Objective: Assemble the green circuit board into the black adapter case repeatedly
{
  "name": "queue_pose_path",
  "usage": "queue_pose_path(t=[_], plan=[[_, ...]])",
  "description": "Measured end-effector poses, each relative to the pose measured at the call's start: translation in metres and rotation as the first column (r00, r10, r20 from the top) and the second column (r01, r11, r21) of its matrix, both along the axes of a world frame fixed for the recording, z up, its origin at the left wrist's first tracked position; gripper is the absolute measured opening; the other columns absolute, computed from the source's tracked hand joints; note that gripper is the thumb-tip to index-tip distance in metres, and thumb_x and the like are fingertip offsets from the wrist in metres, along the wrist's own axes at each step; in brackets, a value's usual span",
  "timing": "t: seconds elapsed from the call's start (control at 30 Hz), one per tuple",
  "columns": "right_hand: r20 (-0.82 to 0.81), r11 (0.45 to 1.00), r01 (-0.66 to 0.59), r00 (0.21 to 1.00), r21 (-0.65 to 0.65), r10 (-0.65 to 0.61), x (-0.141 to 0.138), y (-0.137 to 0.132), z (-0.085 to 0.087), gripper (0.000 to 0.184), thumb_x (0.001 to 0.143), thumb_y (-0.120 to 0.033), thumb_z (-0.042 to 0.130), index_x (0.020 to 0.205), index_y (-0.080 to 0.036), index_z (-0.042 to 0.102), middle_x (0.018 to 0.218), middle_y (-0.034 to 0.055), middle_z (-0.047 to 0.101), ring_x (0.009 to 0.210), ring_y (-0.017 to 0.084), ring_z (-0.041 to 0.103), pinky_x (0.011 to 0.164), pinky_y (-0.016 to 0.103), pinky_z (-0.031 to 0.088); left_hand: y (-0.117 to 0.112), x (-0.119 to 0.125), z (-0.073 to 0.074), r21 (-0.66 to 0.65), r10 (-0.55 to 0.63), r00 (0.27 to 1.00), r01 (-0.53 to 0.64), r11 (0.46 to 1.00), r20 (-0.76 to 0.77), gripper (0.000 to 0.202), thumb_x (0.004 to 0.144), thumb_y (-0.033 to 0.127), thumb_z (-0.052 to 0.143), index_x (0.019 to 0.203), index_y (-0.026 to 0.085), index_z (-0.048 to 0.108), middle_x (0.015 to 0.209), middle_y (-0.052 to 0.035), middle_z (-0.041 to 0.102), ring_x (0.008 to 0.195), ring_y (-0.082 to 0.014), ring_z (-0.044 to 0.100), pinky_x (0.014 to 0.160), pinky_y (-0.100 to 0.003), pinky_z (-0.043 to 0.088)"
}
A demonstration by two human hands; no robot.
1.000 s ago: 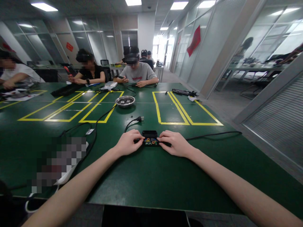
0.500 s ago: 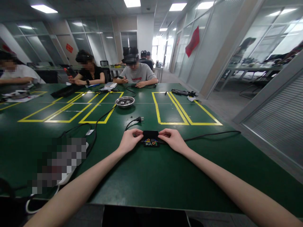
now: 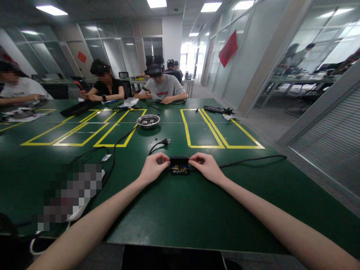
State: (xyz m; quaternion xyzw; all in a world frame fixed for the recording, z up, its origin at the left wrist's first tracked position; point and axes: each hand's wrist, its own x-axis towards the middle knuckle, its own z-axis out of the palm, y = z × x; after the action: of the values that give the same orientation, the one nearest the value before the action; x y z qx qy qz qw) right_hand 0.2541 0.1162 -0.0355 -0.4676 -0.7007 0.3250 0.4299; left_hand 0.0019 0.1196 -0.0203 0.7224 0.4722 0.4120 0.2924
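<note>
A small black adapter case (image 3: 180, 174) lies on the green table with its circuit board (image 3: 179, 169) exposed, copper coils showing. Over its far side stands a black plastic cover (image 3: 179, 161), tilted up. My left hand (image 3: 154, 166) pinches the cover's left end between thumb and fingers. At the right end, my right hand (image 3: 206, 167) grips the same cover in a like pinch. Black cables leave the case on both sides, one near a two-pin plug (image 3: 166, 142) just beyond my left hand.
A metal bowl (image 3: 148, 121) with small parts stands farther back. Yellow tape outlines (image 3: 206, 147) mark the green table (image 3: 180, 213). A white power strip (image 3: 81, 210), partly blurred out, lies left of my left forearm. Co-workers sit along the far edge.
The cover between my hands has tipped slightly, so its face looks different and a raised edge shows. My hands stay almost in place. A co-worker opposite has lifted a hand holding a thin tool.
</note>
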Motion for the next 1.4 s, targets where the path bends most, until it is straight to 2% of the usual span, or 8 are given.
queue_pose_path(t=[0.33,0.43,0.67,0.87,0.97,1.07,1.2,1.4], plan=[[-0.011,1.0,-0.021,1.0,0.017,0.021,0.0,-0.007,0.006,0.021,0.083,-0.039,0.072,0.082,-0.018,0.075,0.079,0.0058,0.076,0.074,0.021,0.07,0.07,0.036,0.057,-0.003,-0.002,0.003,0.026,-0.033,0.999,0.034,0.999,-0.039,0.008,0.08,0.019,0.064,0.078,0.017,0.071,0.078,-0.0014,0.073,0.075,-0.0175,0.067,0.073,-0.028,0.051],[-0.006,0.998,-0.06,0.998,0.031,0.061,0.001,-0.01,0.008,0.021,0.083,-0.039,0.074,0.083,-0.019,0.074,0.081,0.0056,0.075,0.075,0.021,0.07,0.071,0.036,0.058,-0.006,-0.003,0.006,0.011,-0.063,0.996,0.064,0.998,-0.067,0.011,0.08,0.016,0.059,0.079,0.016,0.07,0.079,-0.001,0.073,0.077,-0.0175,0.067,0.074,-0.027,0.05],[0.103,0.969,-0.202,0.977,0.14,0.189,0.006,-0.015,0.011,0.02,0.088,-0.036,0.072,0.076,-0.02,0.069,0.083,0.0049,0.072,0.074,0.019,0.067,0.07,0.034,0.057,-0.012,-0.003,0.006,0.061,-0.162,0.977,0.172,0.983,-0.139,0.014,0.082,0.025,0.067,0.071,0.017,0.064,0.075,-0.0011,0.067,0.072,-0.0157,0.062,0.07,-0.026,0.047],[0.277,0.978,-0.131,0.957,0.161,0.083,0.003,-0.013,0.006,0.022,0.087,-0.036,0.073,0.101,-0.02,0.07,0.092,0.0058,0.071,0.084,0.022,0.066,0.077,0.038,0.056,-0.009,-0.005,0.005,0.041,-0.177,0.959,0.191,0.981,-0.219,0.014,0.086,0.031,0.069,0.084,0.018,0.065,0.084,-0.0017,0.067,0.078,-0.0172,0.062,0.073,-0.029,0.048],[0.358,0.975,-0.154,0.93,0.16,0.088,0.0,-0.012,0.005,0.02,0.09,-0.036,0.071,0.102,-0.02,0.072,0.101,0.0085,0.07,0.096,0.025,0.066,0.086,0.042,0.055,-0.008,-0.003,0.004,0.086,-0.147,0.915,0.193,0.978,-0.375,0.025,0.091,0.039,0.068,0.104,0.018,0.067,0.098,-0.0055,0.07,0.093,-0.0222,0.064,0.085,-0.036,0.05],[0.371,0.973,-0.191,0.919,0.132,0.13,-0.002,-0.013,0.008,0.016,0.089,-0.035,0.073,0.095,-0.02,0.07,0.102,0.0081,0.071,0.098,0.025,0.066,0.088,0.041,0.054,-0.009,0.002,0.005,0.162,-0.079,0.814,0.208,0.965,-0.576,0.035,0.095,0.051,0.064,0.11,0.02,0.069,0.11,-0.0093,0.068,0.105,-0.0279,0.062,0.092,-0.043,0.049],[0.338,0.979,-0.198,0.925,0.038,0.174,-0.003,-0.019,0.015,0.027,0.081,-0.03,0.08,0.102,-0.021,0.065,0.097,0.0039,0.072,0.086,0.021,0.066,0.078,0.035,0.053,-0.012,0.01,0.006,0.166,-0.089,0.734,0.268,0.949,-0.674,0.04,0.093,0.059,0.065,0.1,0.019,0.068,0.101,-0.0073,0.069,0.094,-0.0253,0.064,0.086,-0.039,0.048],[0.344,0.969,-0.244,0.913,0.028,0.22,-0.007,-0.022,0.019,0.034,0.073,-0.022,0.086,0.103,-0.02,0.069,0.093,0.0023,0.072,0.081,0.019,0.066,0.073,0.031,0.052,-0.01,0.01,0.006,0.14,-0.161,0.731,0.333,0.932,-0.663,0.044,0.086,0.061,0.075,0.091,0.019,0.061,0.084,-0.002,0.067,0.078,-0.0212,0.063,0.076,-0.032,0.044]])
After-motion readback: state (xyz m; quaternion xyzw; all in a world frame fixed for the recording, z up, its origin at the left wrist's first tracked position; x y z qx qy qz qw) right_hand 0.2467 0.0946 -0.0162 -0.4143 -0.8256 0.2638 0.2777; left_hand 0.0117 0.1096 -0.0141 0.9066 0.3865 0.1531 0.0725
